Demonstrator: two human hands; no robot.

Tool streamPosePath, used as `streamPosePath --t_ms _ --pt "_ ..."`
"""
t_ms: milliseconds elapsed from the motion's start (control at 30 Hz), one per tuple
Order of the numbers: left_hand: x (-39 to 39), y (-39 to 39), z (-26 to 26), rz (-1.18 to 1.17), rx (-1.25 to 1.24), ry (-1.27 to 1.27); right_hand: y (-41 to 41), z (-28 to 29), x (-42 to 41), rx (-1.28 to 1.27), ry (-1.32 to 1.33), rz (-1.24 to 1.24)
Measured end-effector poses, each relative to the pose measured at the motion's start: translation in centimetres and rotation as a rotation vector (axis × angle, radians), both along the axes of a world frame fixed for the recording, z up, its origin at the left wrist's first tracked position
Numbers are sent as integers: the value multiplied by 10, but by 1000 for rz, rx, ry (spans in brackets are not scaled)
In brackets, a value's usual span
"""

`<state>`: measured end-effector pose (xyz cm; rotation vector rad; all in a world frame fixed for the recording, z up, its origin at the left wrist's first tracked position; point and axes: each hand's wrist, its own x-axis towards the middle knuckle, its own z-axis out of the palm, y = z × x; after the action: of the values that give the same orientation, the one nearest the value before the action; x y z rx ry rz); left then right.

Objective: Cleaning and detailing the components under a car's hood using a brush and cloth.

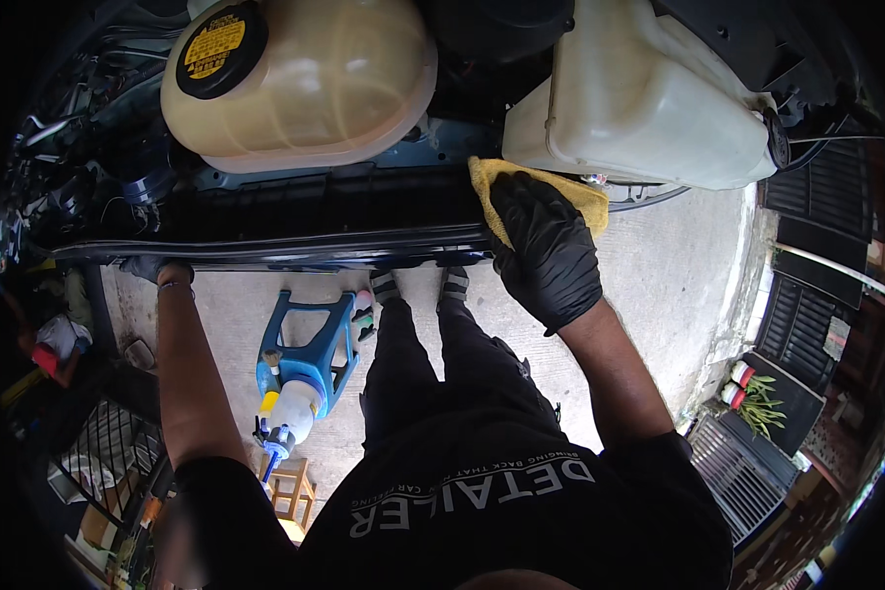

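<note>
Gloved in black, my right hand (546,251) presses a yellow microfiber cloth (586,199) against the black front panel (324,210) of a vehicle's engine bay, just below a whitish plastic fluid reservoir (634,110). Part of the cloth is hidden under the fingers. My left hand (155,270), also in a dark glove, rests at the left part of the panel's front edge; its fingers are partly hidden, and no object shows in it. Above the panel, left of the cloth, sits a yellowed plastic tank (310,88) with a black cap (221,50) bearing a warning label.
A blue plastic stool (306,361) stands on the concrete floor left of my legs, with a spray bottle (295,409) and a brush (272,359) on it. Behind is a wooden stool (293,490). Another person (59,343) is at far left. Potted plants (759,405) stand at right.
</note>
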<state>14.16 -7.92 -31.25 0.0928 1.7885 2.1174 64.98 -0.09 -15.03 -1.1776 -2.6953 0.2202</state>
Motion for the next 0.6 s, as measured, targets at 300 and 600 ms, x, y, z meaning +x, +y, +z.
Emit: streamPosePath --t_ms 300,600 --pt "2 3 1 87 -6 -1 35 41 -32 -557 -338 -143" --pt "45 22 48 266 -190 -57 46 26 -58 -539 -442 -83"
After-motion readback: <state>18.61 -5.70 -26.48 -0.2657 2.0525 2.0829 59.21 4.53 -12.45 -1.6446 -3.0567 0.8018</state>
